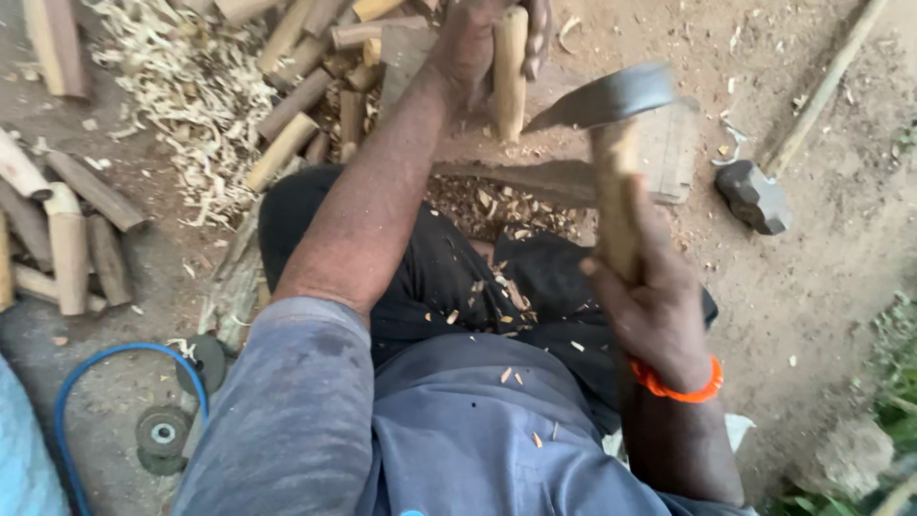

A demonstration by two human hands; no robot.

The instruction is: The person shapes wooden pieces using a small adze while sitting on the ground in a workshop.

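Note:
My left hand (pixel 478 43) grips a short pale wooden stick (pixel 509 72) and holds it upright on a flat wooden board (pixel 659 158) in front of my knees. My right hand (pixel 654 306), with an orange band on the wrist, is closed around the wooden handle of a hatchet (pixel 611 105). The dark metal blade is raised and points left, just to the right of the stick and apart from it. Wood chips lie on my dark trousers and blue shirt.
A heap of cut sticks (pixel 306 86) and pale shavings (pixel 191 86) lies at the upper left, more sticks (pixel 67 239) at the left. A hammer head (pixel 755 196) rests on the dirt at right beside a long pole (pixel 826 86). A blue hose (pixel 115 368) and grinding discs (pixel 162 435) lie lower left.

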